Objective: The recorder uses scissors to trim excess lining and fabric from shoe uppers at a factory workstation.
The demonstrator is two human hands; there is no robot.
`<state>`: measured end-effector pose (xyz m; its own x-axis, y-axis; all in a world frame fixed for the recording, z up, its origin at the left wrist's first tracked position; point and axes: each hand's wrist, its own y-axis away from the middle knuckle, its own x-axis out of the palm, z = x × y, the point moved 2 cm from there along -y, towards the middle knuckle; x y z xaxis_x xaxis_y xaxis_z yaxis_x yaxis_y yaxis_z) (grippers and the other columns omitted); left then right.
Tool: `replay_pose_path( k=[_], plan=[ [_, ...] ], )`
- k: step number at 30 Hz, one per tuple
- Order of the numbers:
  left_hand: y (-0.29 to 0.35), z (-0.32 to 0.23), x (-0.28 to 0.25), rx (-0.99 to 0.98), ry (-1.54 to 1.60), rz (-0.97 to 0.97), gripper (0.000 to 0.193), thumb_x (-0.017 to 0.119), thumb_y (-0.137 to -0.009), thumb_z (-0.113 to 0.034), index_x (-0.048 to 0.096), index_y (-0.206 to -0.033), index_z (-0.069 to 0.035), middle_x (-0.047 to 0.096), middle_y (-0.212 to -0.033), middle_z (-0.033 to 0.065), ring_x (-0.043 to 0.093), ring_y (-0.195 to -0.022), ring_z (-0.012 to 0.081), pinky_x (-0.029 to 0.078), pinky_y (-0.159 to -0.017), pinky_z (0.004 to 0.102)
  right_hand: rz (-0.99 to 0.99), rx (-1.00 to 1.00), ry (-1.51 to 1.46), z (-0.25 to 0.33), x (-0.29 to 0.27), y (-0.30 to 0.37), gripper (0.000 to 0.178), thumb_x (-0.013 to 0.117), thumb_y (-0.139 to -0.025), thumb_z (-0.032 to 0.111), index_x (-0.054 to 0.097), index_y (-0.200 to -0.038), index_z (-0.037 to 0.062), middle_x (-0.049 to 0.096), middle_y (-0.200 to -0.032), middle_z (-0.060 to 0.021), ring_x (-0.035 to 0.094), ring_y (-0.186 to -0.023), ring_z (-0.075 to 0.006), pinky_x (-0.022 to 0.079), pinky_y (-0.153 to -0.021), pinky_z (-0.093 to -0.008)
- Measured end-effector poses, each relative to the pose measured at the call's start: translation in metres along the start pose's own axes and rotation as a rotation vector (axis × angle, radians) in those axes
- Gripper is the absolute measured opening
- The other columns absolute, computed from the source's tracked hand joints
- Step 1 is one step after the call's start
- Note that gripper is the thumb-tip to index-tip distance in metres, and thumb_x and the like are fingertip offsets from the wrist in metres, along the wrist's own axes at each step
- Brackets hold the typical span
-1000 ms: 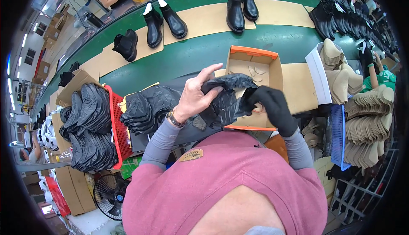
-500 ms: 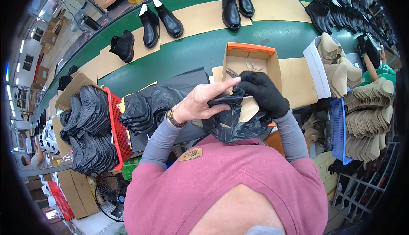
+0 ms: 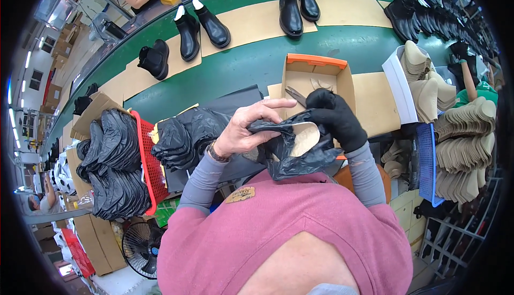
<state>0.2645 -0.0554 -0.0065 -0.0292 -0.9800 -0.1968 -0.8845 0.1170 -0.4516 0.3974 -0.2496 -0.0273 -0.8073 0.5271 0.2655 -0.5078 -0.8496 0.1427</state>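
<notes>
Close to my chest, a black plastic bag is stretched between my two hands. A beige insole-shaped piece shows inside its mouth, the rest of it covered by the plastic. My bare left hand pinches the bag's left edge between thumb and fingers, its index finger pointing out to the right. In a black glove, my right hand grips the bag's right rim, its fingertips partly hidden. Just beyond lies a metal snipping tool in an orange-rimmed cardboard box, with small beige scraps.
Black-wrapped bundles lie left of my hands, more in a red basket. Stacked beige pieces fill a white bin and stand by a blue basket at right. Black boots line the green conveyor. Co-workers sit beyond.
The bag's mouth has been pulled wider, so more of the beige piece shows. My left hand has shifted slightly left, and my right hand has moved a little down and right.
</notes>
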Motion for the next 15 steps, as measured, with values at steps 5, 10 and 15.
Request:
replay_pose_path(
  k=[5,10,15],
  plan=[
    [-0.002,0.005,0.013,-0.055,0.177,-0.031,0.034,0.068,-0.081,0.005,0.055,-0.112,-0.005,0.06,-0.125,0.0148,0.06,-0.11,0.02,0.044,-0.096,0.0332,0.042,-0.394,0.184,-0.021,0.038,-0.001,0.019,0.066,-0.083,0.005,0.062,-0.101,0.0001,0.063,-0.093,-0.0033,0.058,-0.088,-0.0092,0.047,-0.079,-0.0255],
    [0.0,0.005,0.009,-0.163,-0.15,-0.25,0.049,0.066,-0.081,0.006,0.053,-0.127,-0.003,0.064,-0.112,0.0134,0.064,-0.103,0.0227,0.047,-0.093,0.0301,-0.072,-0.518,0.77,-0.03,0.027,0.003,0.04,0.059,-0.09,0.009,0.052,-0.129,0.0018,0.06,-0.121,-0.0151,0.059,-0.113,-0.0225,0.046,-0.095,-0.0325],
    [0.005,0.02,0.005,-0.144,-0.311,-0.348,0.044,0.065,-0.082,0.003,0.057,-0.125,-0.001,0.065,-0.112,0.0158,0.065,-0.1,0.0243,0.049,-0.088,0.0291,-0.096,-0.121,-0.087,-0.012,0.062,0.017,0.041,0.053,-0.096,0.019,0.05,-0.132,-0.0002,0.062,-0.115,-0.0112,0.059,-0.1,-0.0145,0.048,-0.085,-0.0282]
  ],
)
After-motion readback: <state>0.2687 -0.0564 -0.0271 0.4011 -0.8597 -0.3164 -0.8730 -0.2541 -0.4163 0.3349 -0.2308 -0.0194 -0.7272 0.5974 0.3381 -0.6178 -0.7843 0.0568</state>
